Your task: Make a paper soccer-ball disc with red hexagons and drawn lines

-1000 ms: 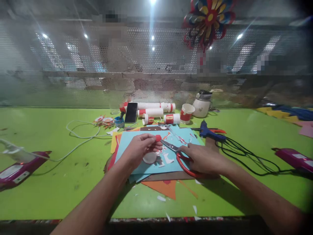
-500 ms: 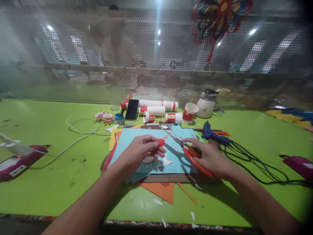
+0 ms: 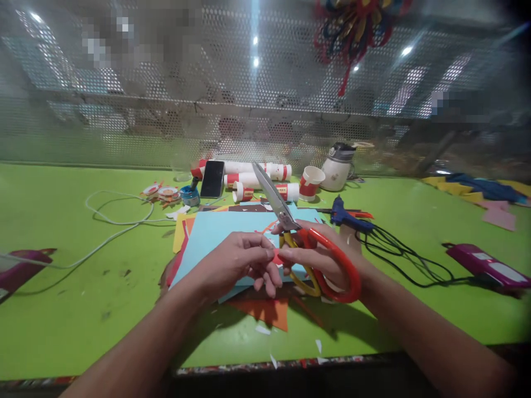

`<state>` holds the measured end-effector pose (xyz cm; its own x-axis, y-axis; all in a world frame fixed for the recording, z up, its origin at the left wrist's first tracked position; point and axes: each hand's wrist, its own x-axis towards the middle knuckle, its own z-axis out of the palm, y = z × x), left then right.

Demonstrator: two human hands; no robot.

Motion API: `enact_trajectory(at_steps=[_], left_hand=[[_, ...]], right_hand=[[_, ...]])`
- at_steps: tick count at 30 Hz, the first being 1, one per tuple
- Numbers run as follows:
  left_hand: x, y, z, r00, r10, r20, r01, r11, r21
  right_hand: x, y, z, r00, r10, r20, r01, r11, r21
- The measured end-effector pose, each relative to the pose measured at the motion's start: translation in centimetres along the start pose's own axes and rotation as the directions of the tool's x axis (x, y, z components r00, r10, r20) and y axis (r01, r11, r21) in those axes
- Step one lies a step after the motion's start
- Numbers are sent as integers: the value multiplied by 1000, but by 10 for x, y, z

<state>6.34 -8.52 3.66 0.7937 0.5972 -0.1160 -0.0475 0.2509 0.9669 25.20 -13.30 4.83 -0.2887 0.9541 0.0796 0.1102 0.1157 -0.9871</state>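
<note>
My left hand (image 3: pixel 238 262) pinches a small red paper piece (image 3: pixel 277 257) above a light blue paper sheet (image 3: pixel 215 235). My right hand (image 3: pixel 321 257) has its fingers through the red handles of a pair of scissors (image 3: pixel 305 243). The shut blades point up and away. The right fingertips also touch the red piece, so both hands meet at it. Under the blue sheet lie yellow, red and orange sheets (image 3: pixel 265 310).
On the green table (image 3: pixel 83 298) stand white-and-red paper rolls (image 3: pixel 249 179), a phone (image 3: pixel 212 178), a paper cup (image 3: pixel 309 182), a white jar (image 3: pixel 338 174) and a blue glue gun (image 3: pixel 346 216) with black cable. Purple devices (image 3: pixel 485 265) lie at both sides. Mesh screen behind.
My right hand lifted the scissors off the sheet and turned the blades upward, then came left to meet my left hand at the red piece. The view tilted slightly.
</note>
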Motion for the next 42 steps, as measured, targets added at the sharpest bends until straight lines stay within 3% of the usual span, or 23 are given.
enact_trajectory(at_steps=[3,6,10,14,21,28,32,42], left_hand=[[1,0,0,1000,3,1,-3,1000,-18],[4,-3,1,995,44,-91,-47,998,-32],[7,-9,5,968,130,-213,-132,991,4],[8,-14,10,946,174,-272,-142,980,136],[7,-18,7,946,185,-267,-171,982,75],[6,-17,5,964,170,-206,-165,985,39],[6,-18,5,962,183,-201,-173,983,63],[2,-8,13,946,201,-254,-154,969,191]], right_hand=[[1,8,3,1000,-24,-18,25,999,31],[1,15,6,988,-91,-123,89,996,-20],[0,22,12,930,-176,-323,145,982,-117],[-3,24,18,885,-221,-410,160,971,-178],[-8,18,19,872,-292,-392,189,941,-281],[-8,18,9,849,-304,-432,244,951,-188],[-8,18,8,869,-264,-419,230,964,-130],[-12,24,12,903,-259,-341,213,963,-168]])
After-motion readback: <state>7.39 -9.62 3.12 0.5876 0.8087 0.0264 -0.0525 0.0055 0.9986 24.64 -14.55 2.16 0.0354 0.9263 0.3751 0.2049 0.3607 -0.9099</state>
